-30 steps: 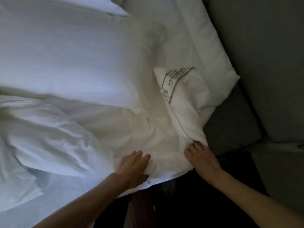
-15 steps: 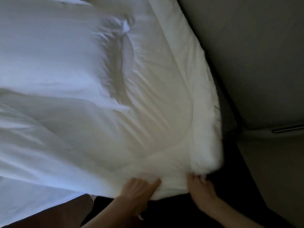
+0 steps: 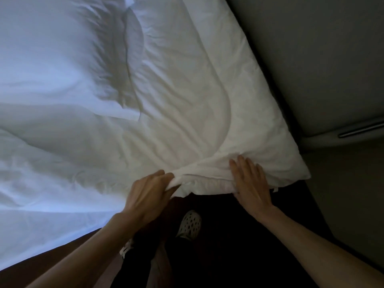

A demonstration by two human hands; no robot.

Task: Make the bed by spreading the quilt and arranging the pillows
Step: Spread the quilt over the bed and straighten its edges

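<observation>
A white quilt (image 3: 182, 104) lies spread over the bed, and its near corner reaches the bed's edge in front of me. My left hand (image 3: 148, 195) pinches a fold of the quilt's edge between thumb and fingers. My right hand (image 3: 250, 182) rests flat on the quilt's corner with the fingers straight and together, gripping nothing. A white pillow (image 3: 58, 59) lies at the upper left, partly under the quilt's folds.
A grey padded headboard or wall panel (image 3: 315, 59) runs along the bed's right side. Dark floor lies below the bed edge, where my perforated white shoe (image 3: 190, 224) shows. A brown strip of floor (image 3: 62, 252) borders the bed at lower left.
The folded-over quilt corner with its printed label has been turned flat and pulled toward the bed's edge. My right hand went from gripping the corner to lying flat on it.
</observation>
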